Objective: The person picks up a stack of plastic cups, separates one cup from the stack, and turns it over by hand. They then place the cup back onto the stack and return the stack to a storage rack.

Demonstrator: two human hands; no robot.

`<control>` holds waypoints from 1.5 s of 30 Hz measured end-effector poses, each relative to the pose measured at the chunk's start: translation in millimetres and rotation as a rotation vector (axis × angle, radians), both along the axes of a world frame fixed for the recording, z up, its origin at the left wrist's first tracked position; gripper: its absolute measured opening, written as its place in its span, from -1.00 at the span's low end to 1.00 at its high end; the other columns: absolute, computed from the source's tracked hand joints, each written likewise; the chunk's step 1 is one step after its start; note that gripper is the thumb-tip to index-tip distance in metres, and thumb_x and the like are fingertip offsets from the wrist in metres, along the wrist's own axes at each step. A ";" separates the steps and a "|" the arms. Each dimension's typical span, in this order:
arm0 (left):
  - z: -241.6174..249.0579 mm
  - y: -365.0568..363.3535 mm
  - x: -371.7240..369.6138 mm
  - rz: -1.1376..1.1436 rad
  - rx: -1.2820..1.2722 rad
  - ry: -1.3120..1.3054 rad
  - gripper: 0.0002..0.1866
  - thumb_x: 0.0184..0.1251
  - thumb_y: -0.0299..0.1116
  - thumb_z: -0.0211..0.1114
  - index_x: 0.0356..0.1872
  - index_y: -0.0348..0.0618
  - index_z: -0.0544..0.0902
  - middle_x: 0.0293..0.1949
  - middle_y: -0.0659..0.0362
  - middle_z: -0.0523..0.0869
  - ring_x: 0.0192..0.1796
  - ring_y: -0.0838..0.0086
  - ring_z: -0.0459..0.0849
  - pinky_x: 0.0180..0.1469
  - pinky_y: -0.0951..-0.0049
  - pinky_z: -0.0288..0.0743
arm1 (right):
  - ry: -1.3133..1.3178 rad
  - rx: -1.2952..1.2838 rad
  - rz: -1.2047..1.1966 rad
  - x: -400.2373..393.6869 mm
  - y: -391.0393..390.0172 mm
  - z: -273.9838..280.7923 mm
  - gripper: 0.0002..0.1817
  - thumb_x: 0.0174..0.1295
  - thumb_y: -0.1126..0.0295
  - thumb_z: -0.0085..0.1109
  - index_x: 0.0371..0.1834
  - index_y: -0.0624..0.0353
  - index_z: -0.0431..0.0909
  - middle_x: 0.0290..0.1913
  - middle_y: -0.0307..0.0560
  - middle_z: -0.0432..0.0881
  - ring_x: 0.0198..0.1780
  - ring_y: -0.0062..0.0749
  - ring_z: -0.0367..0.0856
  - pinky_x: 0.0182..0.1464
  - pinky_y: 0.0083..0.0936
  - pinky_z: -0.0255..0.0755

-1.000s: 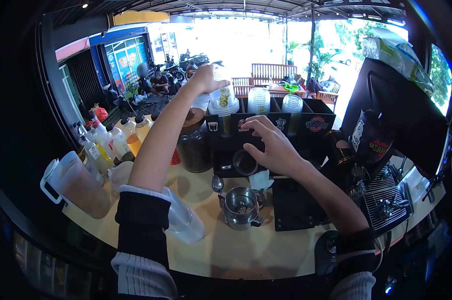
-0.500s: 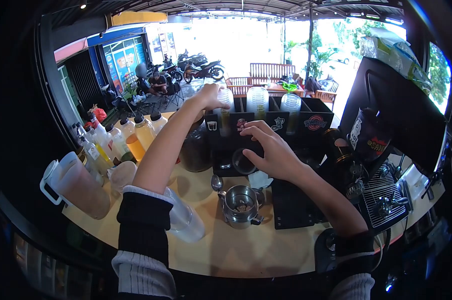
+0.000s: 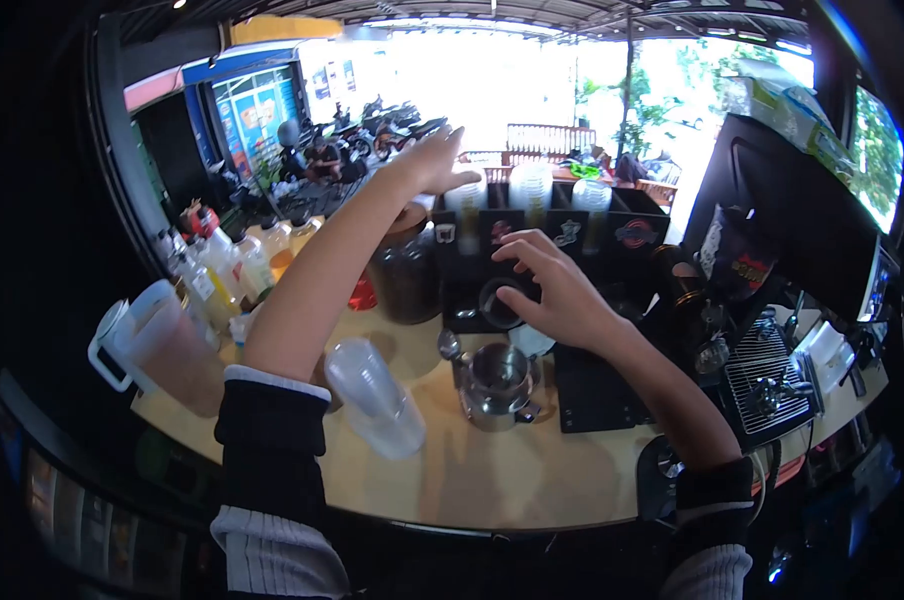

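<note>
My left hand (image 3: 434,163) is raised above the leftmost stack of clear plastic cups (image 3: 467,205), fingers stretched out and thumb apart; contact with the cups cannot be made out. That stack stands in a black cup organizer (image 3: 612,235) beside two more cup stacks, the middle one (image 3: 530,188) and the right one (image 3: 592,196). My right hand (image 3: 562,300) hovers in front of the organizer, fingers spread and holding nothing. Below it on the counter are a metal cup (image 3: 500,385), a spoon (image 3: 449,345) and a white tissue (image 3: 532,340).
A clear plastic cup-like container (image 3: 377,400) stands on the counter (image 3: 452,490) near my left forearm. Several bottles (image 3: 212,285) and a plastic pitcher (image 3: 162,345) are at the left. A dark jar (image 3: 407,270) stands behind. An espresso machine's drip tray (image 3: 772,370) is at the right.
My left hand has come up off the leftmost cup stack and its fingers have straightened. My right hand stays spread in nearly the same place. The view has shifted slightly.
</note>
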State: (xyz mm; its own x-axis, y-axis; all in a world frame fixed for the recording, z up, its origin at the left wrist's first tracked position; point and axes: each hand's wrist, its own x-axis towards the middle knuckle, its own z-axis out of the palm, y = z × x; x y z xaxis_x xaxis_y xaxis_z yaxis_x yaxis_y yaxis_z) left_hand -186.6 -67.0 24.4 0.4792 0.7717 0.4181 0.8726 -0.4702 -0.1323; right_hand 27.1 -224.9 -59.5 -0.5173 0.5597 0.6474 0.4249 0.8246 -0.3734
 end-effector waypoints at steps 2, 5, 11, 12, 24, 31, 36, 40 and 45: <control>4.4 -29.9 -6.6 -0.153 0.109 -0.052 -0.11 0.14 0.13 0.25 0.31 -0.34 0.19 0.28 -0.19 0.33 0.30 0.05 0.36 0.31 0.13 0.25 | -0.024 -0.088 -0.003 -15.5 -11.1 5.3 -0.61 0.10 0.42 0.23 0.01 0.16 0.41 0.13 -0.04 0.39 -0.11 -0.34 0.51 -0.10 -0.41 0.45; 8.1 -104.1 -9.4 -0.183 0.096 -0.035 -0.25 0.23 0.04 0.22 0.33 -0.18 0.22 0.30 -0.11 0.33 0.32 0.08 0.34 0.34 0.18 0.23 | -0.028 -0.061 0.050 -46.0 -27.8 5.6 -0.61 0.09 0.38 0.22 -0.01 0.20 0.38 0.01 -0.01 0.41 -0.14 -0.19 0.53 -0.03 -0.32 0.45; -37.3 -210.3 -46.9 -0.423 0.206 -0.467 -0.57 0.30 -0.27 0.18 0.14 -0.25 0.44 0.06 0.00 0.57 0.13 0.21 0.54 0.22 0.30 0.33 | 0.019 -0.216 0.133 -99.7 -67.5 -20.6 -0.37 0.05 0.26 0.29 0.16 0.23 0.25 0.07 0.06 0.39 0.00 -0.15 0.49 0.07 -0.30 0.39; -57.2 -225.6 -55.0 -0.418 0.200 -0.475 -0.57 0.30 -0.27 0.18 0.14 -0.25 0.44 0.06 0.00 0.57 0.13 0.21 0.54 0.22 0.30 0.33 | 0.043 -0.243 0.142 -104.9 -71.5 -31.6 -0.28 0.03 0.22 0.32 0.21 0.26 0.19 0.10 0.09 0.38 0.05 -0.15 0.46 0.11 -0.31 0.37; -297.2 -285.3 -89.6 -0.171 -0.007 -1.243 0.05 -0.18 -0.25 0.57 0.34 -0.23 0.07 0.26 -0.02 0.28 0.33 0.21 0.27 0.28 0.20 0.26 | 0.129 -0.516 0.209 -141.9 -57.9 -145.5 0.33 -0.38 0.18 0.58 0.39 0.32 -0.24 0.30 0.30 0.17 0.36 0.01 0.20 0.38 -0.21 0.11; -297.4 -283.2 -87.3 -0.111 -0.350 -1.434 0.03 -0.14 -0.40 0.57 0.36 -0.19 0.06 0.27 -0.03 0.28 0.23 0.21 0.45 0.18 0.25 0.43 | 0.188 -0.555 0.135 -154.9 -71.0 -142.0 0.16 -0.40 0.32 0.53 0.34 0.34 -0.02 0.19 0.19 0.33 0.23 -0.13 0.37 0.28 -0.32 0.27; -304.1 -280.9 -87.9 -0.131 -0.305 -1.404 0.00 -0.11 -0.38 0.55 0.36 -0.18 0.08 0.24 -0.04 0.31 0.23 0.22 0.44 0.18 0.24 0.43 | 0.157 -0.515 0.064 -154.7 -74.4 -139.8 0.14 -0.41 0.30 0.51 0.32 0.34 0.01 0.13 0.18 0.38 0.18 -0.10 0.42 0.24 -0.31 0.31; -303.2 -280.3 -89.9 -0.142 -0.291 -1.351 0.03 -0.10 -0.34 0.57 0.36 -0.21 0.06 0.27 -0.04 0.29 0.26 0.24 0.42 0.25 0.22 0.36 | 0.152 -0.496 0.030 -154.2 -76.5 -140.4 0.10 -0.40 0.29 0.49 0.30 0.35 0.05 0.12 0.18 0.38 0.18 -0.11 0.42 0.23 -0.30 0.31; -298.6 -285.6 -88.6 -0.085 -0.239 -1.296 -0.02 -0.10 -0.30 0.54 0.36 -0.16 0.11 0.22 -0.03 0.33 0.30 0.16 0.33 0.28 0.19 0.27 | 0.189 -0.493 0.049 -155.2 -79.0 -138.9 0.08 -0.39 0.28 0.47 0.29 0.33 0.07 0.12 0.18 0.38 0.17 -0.11 0.42 0.24 -0.29 0.30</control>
